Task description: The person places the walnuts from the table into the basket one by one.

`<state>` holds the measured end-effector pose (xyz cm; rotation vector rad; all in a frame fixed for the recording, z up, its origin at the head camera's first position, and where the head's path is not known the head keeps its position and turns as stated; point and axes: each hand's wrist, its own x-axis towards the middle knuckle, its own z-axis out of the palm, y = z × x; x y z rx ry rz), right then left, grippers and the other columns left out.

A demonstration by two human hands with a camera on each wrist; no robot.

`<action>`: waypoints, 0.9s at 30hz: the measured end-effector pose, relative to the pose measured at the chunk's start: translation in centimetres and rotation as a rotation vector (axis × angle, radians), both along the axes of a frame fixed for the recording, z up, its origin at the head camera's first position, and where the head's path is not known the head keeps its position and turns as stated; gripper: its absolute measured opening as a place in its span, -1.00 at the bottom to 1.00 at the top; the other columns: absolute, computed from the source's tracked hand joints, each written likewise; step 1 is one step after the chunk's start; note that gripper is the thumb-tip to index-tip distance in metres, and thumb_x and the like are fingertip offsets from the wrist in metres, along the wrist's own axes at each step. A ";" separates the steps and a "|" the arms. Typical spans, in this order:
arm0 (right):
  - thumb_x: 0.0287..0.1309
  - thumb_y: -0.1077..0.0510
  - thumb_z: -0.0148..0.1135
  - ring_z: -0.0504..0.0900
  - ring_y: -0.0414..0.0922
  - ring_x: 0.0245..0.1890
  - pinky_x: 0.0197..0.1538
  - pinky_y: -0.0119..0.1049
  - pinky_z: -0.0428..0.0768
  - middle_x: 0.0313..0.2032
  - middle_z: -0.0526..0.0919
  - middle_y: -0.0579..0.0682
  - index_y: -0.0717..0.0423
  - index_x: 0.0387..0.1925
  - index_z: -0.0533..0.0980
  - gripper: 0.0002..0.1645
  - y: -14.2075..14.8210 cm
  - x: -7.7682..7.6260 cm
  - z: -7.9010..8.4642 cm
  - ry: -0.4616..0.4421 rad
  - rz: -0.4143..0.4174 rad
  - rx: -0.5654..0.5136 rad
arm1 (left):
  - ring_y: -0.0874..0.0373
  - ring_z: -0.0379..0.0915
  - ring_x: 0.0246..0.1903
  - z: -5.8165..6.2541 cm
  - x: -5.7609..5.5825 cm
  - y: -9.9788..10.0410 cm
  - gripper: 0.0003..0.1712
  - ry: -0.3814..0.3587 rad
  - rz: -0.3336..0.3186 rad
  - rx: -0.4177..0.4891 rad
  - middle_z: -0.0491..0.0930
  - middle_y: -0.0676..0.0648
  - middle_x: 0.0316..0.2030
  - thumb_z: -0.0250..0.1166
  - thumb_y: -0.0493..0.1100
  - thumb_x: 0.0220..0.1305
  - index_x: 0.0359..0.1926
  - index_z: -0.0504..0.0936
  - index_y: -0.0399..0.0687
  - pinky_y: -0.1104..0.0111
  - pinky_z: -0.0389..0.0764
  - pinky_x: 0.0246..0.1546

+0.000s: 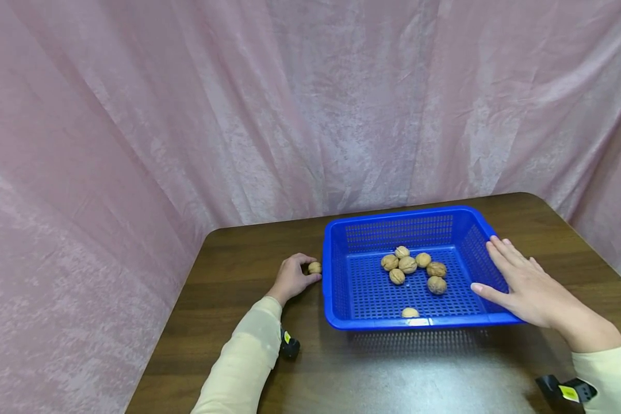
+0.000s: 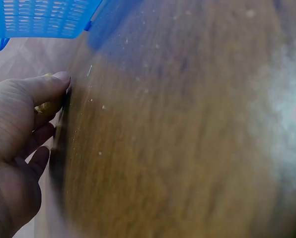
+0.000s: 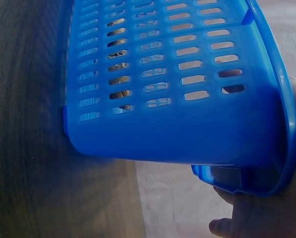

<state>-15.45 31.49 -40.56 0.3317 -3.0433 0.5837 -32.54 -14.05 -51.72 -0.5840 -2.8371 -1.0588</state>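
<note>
On the table just left of the blue plastic basket [image 1: 341, 322], my left hand [image 1: 292, 278] has its thumb and fingers curled around a walnut [image 1: 314, 268]. In the left wrist view, that walnut [image 2: 47, 107] shows partly behind the thumb. My right hand [image 1: 533, 287] rests on the basket's right rim with straight fingers, the thumb spread over the inside. Several walnuts [image 1: 407, 265] lie loosely grouped on the basket floor. One more walnut [image 1: 410, 313] sits near the front wall, partly hidden by the rim.
The brown wooden table [image 1: 248, 247] has wood surface left of the basket and in front of it. A pink curtain [image 1: 290, 115] hangs behind the table. Black wrist cameras [image 1: 290, 347] are strapped below both sleeves.
</note>
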 end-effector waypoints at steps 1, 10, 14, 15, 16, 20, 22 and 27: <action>0.27 -0.29 0.09 -0.46 0.09 0.46 0.30 0.33 -0.37 0.48 -0.27 0.25 0.29 0.48 -0.18 0.12 0.0 0.0 0.0 0.000 0.003 0.001 | 0.12 0.52 -0.10 0.1 0.0 0.0 -0.58 0.000 0.001 -0.001 0.63 0.05 -0.16 0.54 -0.06 -0.03 -0.11 0.72 -0.06 0.23 0.47 0.01; 0.27 -0.29 0.08 -0.45 0.09 0.46 0.30 0.34 -0.36 0.48 -0.26 0.25 0.30 0.48 -0.18 0.11 0.1 -0.1 0.1 0.021 0.004 -0.004 | 0.08 0.53 -0.08 0.4 0.4 -0.5 -0.58 -0.003 -0.001 0.002 0.63 0.00 -0.15 0.55 -0.10 -0.02 -0.09 0.72 -0.10 0.22 0.47 0.02; 0.28 -0.30 0.07 -0.47 0.08 0.46 0.29 0.35 -0.37 0.48 -0.27 0.25 0.30 0.48 -0.18 0.11 0.0 0.0 0.0 0.019 0.006 -0.003 | 0.11 0.53 -0.09 0.6 0.8 -1.0 -0.58 -0.020 0.018 0.012 0.63 0.03 -0.15 0.54 -0.09 -0.01 -0.08 0.71 -0.07 0.24 0.48 0.01; 0.27 -0.30 0.08 -0.47 0.07 0.46 0.29 0.35 -0.36 0.48 -0.27 0.25 0.29 0.48 -0.18 0.11 0.0 0.0 0.0 0.016 0.003 -0.003 | 0.12 0.54 -0.11 0.7 1.0 -1.2 -0.58 -0.021 0.019 0.022 0.63 0.03 -0.16 0.54 -0.10 -0.01 -0.08 0.71 -0.06 0.25 0.50 -0.02; 0.27 -0.30 0.07 -0.48 0.08 0.46 0.29 0.35 -0.37 0.48 -0.28 0.25 0.29 0.48 -0.19 0.12 0.0 0.0 0.0 0.012 0.004 -0.002 | 0.14 0.54 -0.14 1.0 1.1 -1.4 -0.58 -0.021 0.021 0.031 0.63 0.04 -0.17 0.53 -0.10 0.00 -0.08 0.71 -0.06 0.26 0.52 -0.06; 0.27 -0.29 0.08 -0.48 0.09 0.45 0.30 0.34 -0.37 0.48 -0.28 0.26 0.29 0.48 -0.20 0.12 -0.1 0.0 0.1 -0.003 -0.001 0.001 | 0.17 0.55 -0.25 2.4 1.6 -1.9 -0.59 0.009 0.013 0.073 0.62 0.05 -0.22 0.53 -0.12 0.00 -0.07 0.71 -0.07 0.30 0.57 -0.23; 0.28 -0.28 0.07 -0.48 0.11 0.45 0.29 0.35 -0.38 0.47 -0.28 0.28 0.31 0.47 -0.20 0.12 -0.1 0.1 0.1 -0.001 0.004 0.002 | 0.13 0.55 -0.27 3.4 1.8 -2.0 -0.58 0.040 0.006 0.085 0.63 0.04 -0.23 0.53 -0.14 -0.01 -0.07 0.71 -0.10 0.30 0.56 -0.26; 0.28 -0.29 0.07 -0.48 0.10 0.45 0.28 0.34 -0.40 0.47 -0.28 0.27 0.30 0.47 -0.20 0.12 0.0 0.0 0.0 0.014 0.010 0.000 | 0.08 0.51 -0.26 6.1 2.2 -1.7 -0.57 0.116 -0.019 0.075 0.63 0.05 -0.24 0.54 -0.12 -0.01 -0.06 0.72 -0.08 0.29 0.50 -0.27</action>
